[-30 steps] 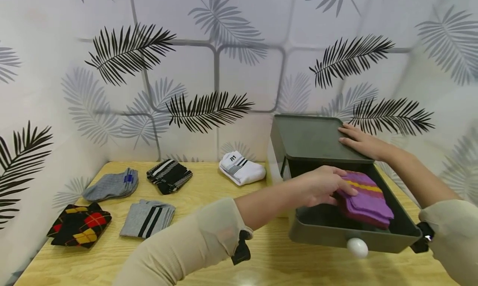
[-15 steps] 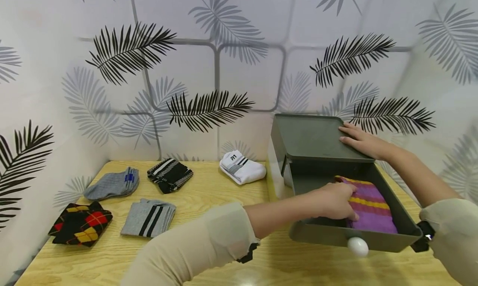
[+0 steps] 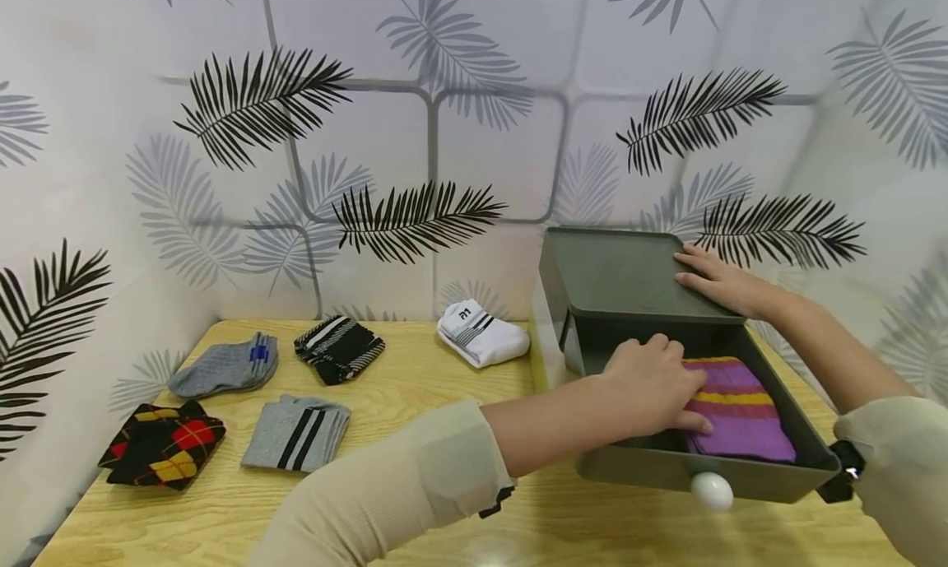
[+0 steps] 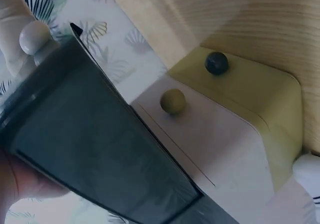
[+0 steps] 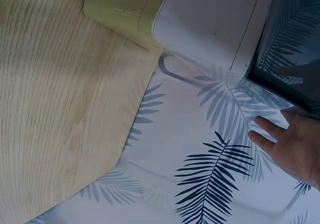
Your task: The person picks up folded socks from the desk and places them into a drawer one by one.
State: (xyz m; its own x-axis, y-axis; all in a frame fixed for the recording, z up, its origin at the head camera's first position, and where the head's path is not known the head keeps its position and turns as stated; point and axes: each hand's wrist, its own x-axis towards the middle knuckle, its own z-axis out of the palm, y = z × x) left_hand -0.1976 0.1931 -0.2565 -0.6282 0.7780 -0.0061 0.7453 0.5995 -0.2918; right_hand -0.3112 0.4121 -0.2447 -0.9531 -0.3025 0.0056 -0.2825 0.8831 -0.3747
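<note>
A folded pair of purple socks (image 3: 733,411) with yellow and maroon stripes lies in the pulled-out grey drawer (image 3: 637,468). My left hand (image 3: 652,386) reaches in from the left, knuckles bent. Its index finger and thumb rest on the socks' left edge, and the other fingertips are hidden. In the left wrist view the drawer's wall covers most of that hand. My right hand (image 3: 714,283) rests flat on the right side of the cabinet's grey top (image 3: 615,267), fingers straight. The right wrist view shows its fingers spread at the cabinet's edge.
White socks (image 3: 481,336) lie left of the cabinet. Farther left are black-and-white socks (image 3: 341,349), grey socks (image 3: 225,365), striped grey socks (image 3: 296,435) and argyle socks (image 3: 163,448). Below the grey drawer are a white drawer (image 4: 210,144) and a yellow drawer (image 4: 260,89).
My left hand has laid the purple socks down flat in the drawer and loosened its hold. They have shifted slightly right as its fingers touch their edge. My right hand stays put.
</note>
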